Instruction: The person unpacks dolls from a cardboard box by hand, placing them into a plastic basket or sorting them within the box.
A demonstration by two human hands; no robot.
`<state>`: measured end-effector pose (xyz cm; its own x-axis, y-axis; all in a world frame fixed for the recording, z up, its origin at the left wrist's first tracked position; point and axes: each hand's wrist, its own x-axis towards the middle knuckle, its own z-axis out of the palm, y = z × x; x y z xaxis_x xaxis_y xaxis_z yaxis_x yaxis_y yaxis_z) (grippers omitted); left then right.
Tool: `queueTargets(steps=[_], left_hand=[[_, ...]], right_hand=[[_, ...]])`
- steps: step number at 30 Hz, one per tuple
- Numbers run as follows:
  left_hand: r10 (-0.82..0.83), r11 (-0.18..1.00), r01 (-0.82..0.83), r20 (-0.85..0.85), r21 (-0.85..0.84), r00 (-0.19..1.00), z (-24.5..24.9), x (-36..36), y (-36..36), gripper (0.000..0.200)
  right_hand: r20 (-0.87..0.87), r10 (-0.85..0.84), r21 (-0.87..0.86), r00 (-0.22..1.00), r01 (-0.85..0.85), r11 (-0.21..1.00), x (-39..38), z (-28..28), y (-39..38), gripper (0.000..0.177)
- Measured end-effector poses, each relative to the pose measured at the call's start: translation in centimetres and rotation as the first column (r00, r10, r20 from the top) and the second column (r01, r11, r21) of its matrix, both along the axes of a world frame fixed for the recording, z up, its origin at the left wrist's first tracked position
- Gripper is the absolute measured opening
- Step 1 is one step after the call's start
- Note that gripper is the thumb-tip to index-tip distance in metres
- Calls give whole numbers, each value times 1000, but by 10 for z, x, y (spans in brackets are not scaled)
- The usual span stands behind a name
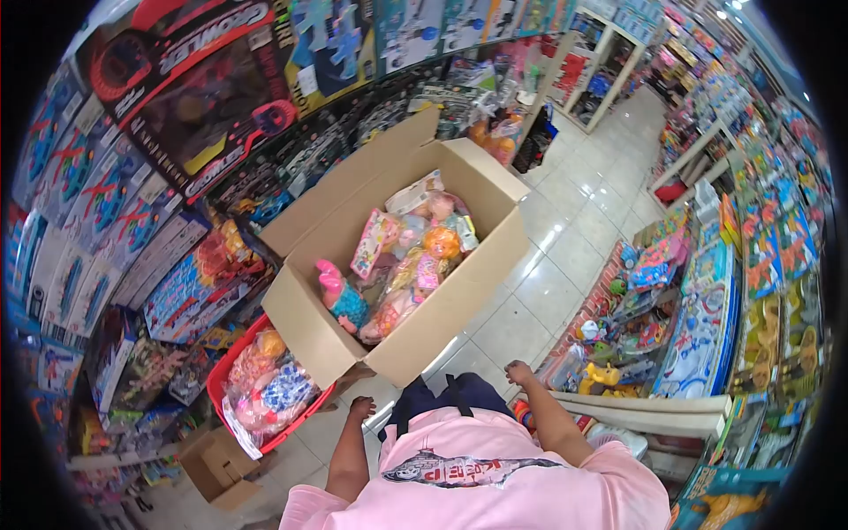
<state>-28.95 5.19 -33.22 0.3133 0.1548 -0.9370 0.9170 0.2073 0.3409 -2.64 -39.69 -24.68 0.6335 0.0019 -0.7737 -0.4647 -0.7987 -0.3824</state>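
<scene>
A large open cardboard box (459, 296) stands in front of me with its flaps spread. Inside lie bagged dolls (411, 256), one with orange hair, and a pink and teal mermaid-like toy (344, 300). My left hand (361, 407) hangs below the box's near left corner, touching nothing visible; its fingers are small and hard to make out. On the other side, my right hand (519, 373) hangs over the floor to the right of the box, its fingers partly curled and apart, with nothing seen in it.
A red basket (326, 402) of bagged dolls sits at the left, with a smaller open carton (212, 464) below it. Toy-filled shelves line the left and back. A low white-edged display (636, 411) stands right of me. Tiled floor (530, 309) runs between the displays.
</scene>
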Motion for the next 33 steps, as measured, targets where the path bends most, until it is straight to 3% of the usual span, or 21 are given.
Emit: queueTargets(steps=[3, 7, 9, 11, 12, 14, 15, 16, 17, 18, 19, 20, 21, 22, 23, 25, 28, 29, 30, 31, 33], left_hand=[[135, 991, -134, -55, 7, 989, 11, -29, -13, 39], [320, 946, -324, -115, -23, 941, 24, -70, -30, 43], [542, 838, -545, -116, 7, 832, 36, -92, -40, 45], [770, 637, -770, -87, 45, 632, 40, -121, -46, 39], [881, 473, -880, 3, 27, 474, 48, -134, -50, 37], [995, 20, -1000, 98, -6, 19, 60, -151, -40, 38], [966, -106, -994, 242, 34, -95, 69, -156, -32, 38], [903, -232, -971, 384, 57, -193, 79, -158, -24, 39], [845, -294, -944, 503, 150, -183, 94, -159, -10, 41], [778, -362, -902, 609, 234, -155, 118, -155, 3, 43], [731, -396, -866, 675, 305, -97, 152, -141, 11, 44], [683, -432, -822, 730, 371, -29, 196, -117, 22, 44], [558, -463, -832, 830, 306, -6, 226, -94, 32, 42], [419, -482, -843, 908, 238, 17, 252, -71, 42, 40], [371, -454, -838, 919, 303, 131, 278, -46, 48, 37], [258, -429, -791, 899, 436, 355, 337, 27, 50, 32], [0, -207, -868, 887, 451, 461, 352, 112, 55, 24], [82, -71, -823, 826, 563, 558, 384, 163, 32, 21], [-141, -73, -729, 717, 680, 683, 385, 195, 26, 20], [-162, 136, -637, 652, 758, 741, 374, 211, 25, 23], [-208, 412, -492, 605, 767, 769, 383, 270, -3, 30]], right_hand=[[-72, 126, 44, 989, -124, 991, 28, -5, 23, 33], [-290, -18, 159, 957, 67, 985, 69, 13, 58, 38], [-301, 49, 143, 952, -6, 990, 96, 10, 65, 37], [-190, 78, 127, 979, -54, 990, 132, -5, 62, 36], [-175, 0, 152, 985, 27, 988, 152, -6, 60, 33], [-115, -248, 254, 962, 270, 929, 200, -10, 52, 26], [-83, -416, 331, 906, 419, 846, 230, -17, 43, 22], [-79, -532, 554, 843, 481, 679, 270, -38, 25, 13], [124, -711, 549, 692, 549, 630, 295, 3, 44, 8], [223, -773, 632, 594, 515, 579, 343, -10, 28, 12], [565, -729, 540, 387, 495, 681, 379, 7, 38, 18], [788, -555, 375, 266, 508, 775, 398, 52, 61, 25], [847, -476, 353, 239, 416, 838, 414, 98, 80, 27], [819, -543, 482, 188, 290, 827, 424, 140, 105, 24], [776, -613, 594, 149, 154, 789, 428, 176, 132, 23], [809, -566, 582, 156, -87, 808, 422, 233, 180, 21], [814, -456, 574, 360, -371, 730, 396, 261, 245, 18], [786, -427, 611, 447, -461, 643, 384, 255, 263, 17], [823, -278, 540, 496, -528, 656, 359, 265, 283, 20], [702, -84, 606, 707, -531, 592, 340, 269, 299, 24], [724, 322, 468, 610, -777, 421, 312, 255, 322, 33]])
